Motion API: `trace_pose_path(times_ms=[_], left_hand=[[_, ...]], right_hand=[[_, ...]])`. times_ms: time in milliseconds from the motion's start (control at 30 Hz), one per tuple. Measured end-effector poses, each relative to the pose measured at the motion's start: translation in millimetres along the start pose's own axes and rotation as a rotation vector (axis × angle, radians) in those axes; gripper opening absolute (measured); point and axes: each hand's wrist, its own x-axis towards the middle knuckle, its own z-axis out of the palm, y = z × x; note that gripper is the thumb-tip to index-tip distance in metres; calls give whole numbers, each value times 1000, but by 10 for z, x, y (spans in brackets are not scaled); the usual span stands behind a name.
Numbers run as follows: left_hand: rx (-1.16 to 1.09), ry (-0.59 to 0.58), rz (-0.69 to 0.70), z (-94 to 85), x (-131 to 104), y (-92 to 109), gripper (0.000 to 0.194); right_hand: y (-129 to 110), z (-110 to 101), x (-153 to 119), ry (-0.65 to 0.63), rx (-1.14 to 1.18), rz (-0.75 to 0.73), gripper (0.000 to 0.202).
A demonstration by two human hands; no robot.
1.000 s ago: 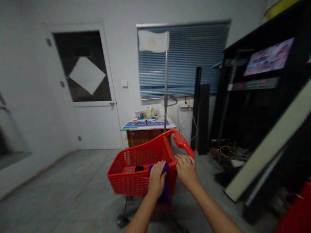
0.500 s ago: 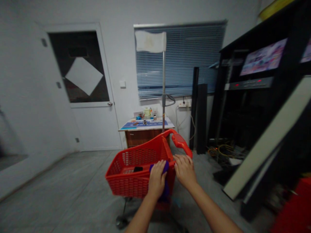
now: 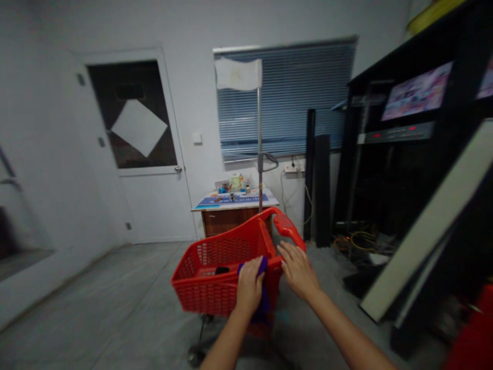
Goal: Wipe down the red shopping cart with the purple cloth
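Observation:
A red plastic shopping cart (image 3: 208,298) stands in front of me, with its handle (image 3: 287,227) at the right end. My left hand (image 3: 250,285) presses a purple cloth (image 3: 262,303) over the cart's near rim, fingers curled on it. Part of the cloth hangs down the outer side of the basket. By the near end of the handle, my right hand (image 3: 298,267) is held over the basket's corner with its fingers loosely stretched. Whether its fingertips touch the cart I cannot tell. A small dark object (image 3: 222,270) lies inside the basket.
Behind the cart, a small wooden cabinet (image 3: 223,221) carries bottles and other small items. A metal pole with a white flag (image 3: 239,74) rises near the cart handle. At right are a pale leaning board (image 3: 423,226), a black rack with a screen (image 3: 418,92), and cables (image 3: 362,240) on the floor.
My right hand has shifted a little to the right, its fingers lifting and straightening. The left hand stays on the cloth at the rim. The camera view has shifted slightly.

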Motion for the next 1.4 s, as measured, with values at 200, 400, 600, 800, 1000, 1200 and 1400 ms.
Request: trace_pose_path(times_ms=[200,400,600,800,1000,1200,1400], left_hand=[[35,6,-58,-110,-75,-130,42],[15,-52,-21,41,140,236,44],[4,-69,60,-21,240,312,44],[34,-18,18,-240,87,33,44],[25,-18,-17,-218,228,155,42],[27,-41,14,-402,130,-28,45],[62,24,-59,-340,155,12,41]], right_hand=[[335,85,-33,160,64,176,42],[190,212,-39,241,146,235,38],[39,172,-25,192,162,223,34],[-156,225,29,202,216,184,33],[-345,283,112,185,205,170,33],[-375,240,134,127,181,133,34],[-415,316,149,203,195,155,35]])
